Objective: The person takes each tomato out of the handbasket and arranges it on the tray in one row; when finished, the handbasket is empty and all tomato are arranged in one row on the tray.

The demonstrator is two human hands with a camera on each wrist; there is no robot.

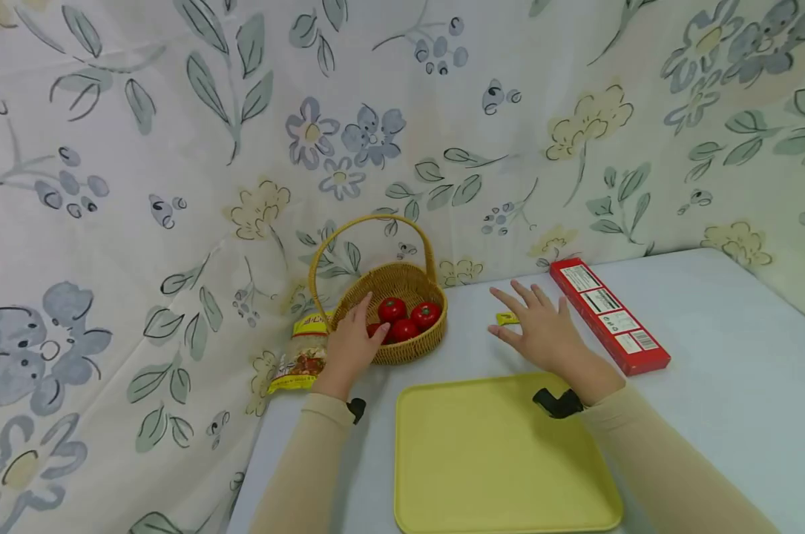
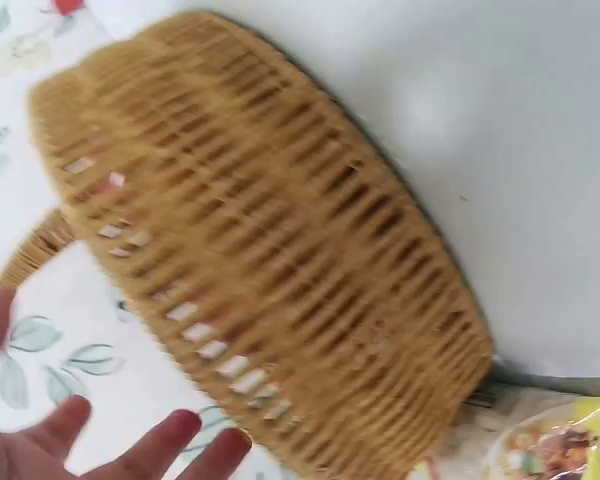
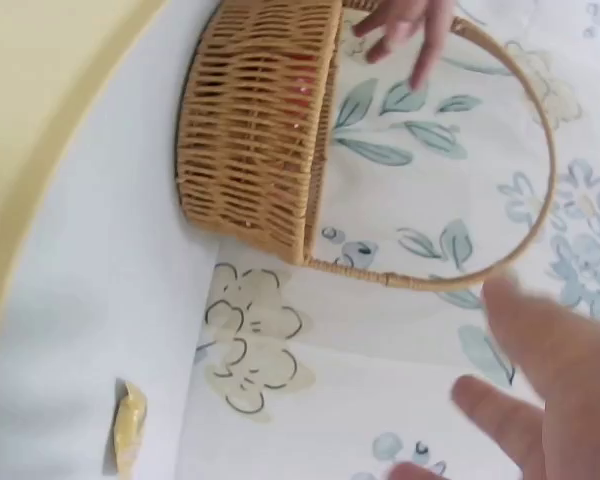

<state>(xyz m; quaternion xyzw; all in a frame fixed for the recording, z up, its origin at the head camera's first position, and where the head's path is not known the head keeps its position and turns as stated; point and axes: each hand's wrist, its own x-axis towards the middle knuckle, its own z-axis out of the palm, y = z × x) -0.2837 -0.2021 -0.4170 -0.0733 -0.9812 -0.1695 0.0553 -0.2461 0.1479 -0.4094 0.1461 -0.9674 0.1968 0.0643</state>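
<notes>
A round wicker basket with a tall arched handle holds several red tomatoes. My left hand is over the basket's left side, fingers extended and nothing in its grasp. In the left wrist view its fingertips show beside the woven wall. Spread wide, my right hand hovers right of the basket, holding nothing. Just beyond its thumb lies a small yellow wrapped piece, seen also in the right wrist view as a yellow packet on the table.
A yellow tray lies in front, partly beneath the right forearm. To the right is a long red box with white labels. A clear and yellow food bag leans left of the basket. Floral cloth hangs behind the white table.
</notes>
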